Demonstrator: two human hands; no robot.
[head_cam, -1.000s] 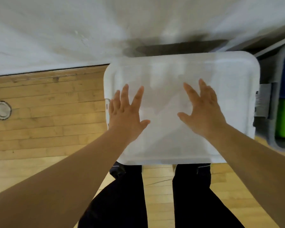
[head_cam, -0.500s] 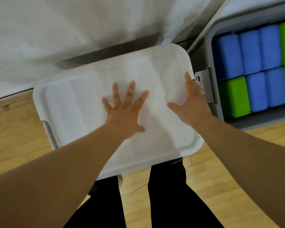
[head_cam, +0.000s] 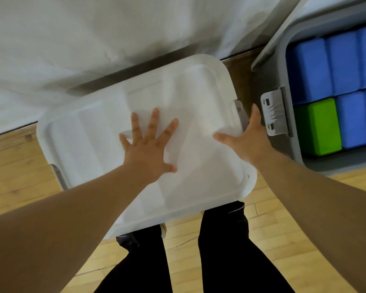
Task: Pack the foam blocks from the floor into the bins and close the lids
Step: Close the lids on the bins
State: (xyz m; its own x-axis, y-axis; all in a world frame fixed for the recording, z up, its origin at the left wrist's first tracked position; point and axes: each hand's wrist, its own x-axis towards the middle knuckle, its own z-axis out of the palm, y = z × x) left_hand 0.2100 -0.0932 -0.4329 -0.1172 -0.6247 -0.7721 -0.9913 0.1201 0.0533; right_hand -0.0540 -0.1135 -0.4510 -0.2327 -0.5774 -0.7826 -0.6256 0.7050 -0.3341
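A white lid (head_cam: 89,142) lies on top of a bin in front of me. My left hand (head_cam: 148,149) presses flat on the lid's middle with its fingers spread. My right hand (head_cam: 248,137) rests at the lid's right edge, thumb on top and fingers reaching toward the side latch (head_cam: 240,112). To the right stands a second, open grey bin (head_cam: 283,66) with blue foam blocks (head_cam: 311,70) and a green foam block (head_cam: 316,125) packed in rows inside it.
A white cloth (head_cam: 93,39) hangs along the wall behind the bins. The open bin's grey latch (head_cam: 274,114) sticks out close to my right hand. My legs in black trousers (head_cam: 222,250) stand on the wooden floor (head_cam: 19,176) below the lid.
The view has swung to the right, bringing the open bin into sight. My right hand slid from the lid's top to its right edge; my left hand stays pressed on the lid.
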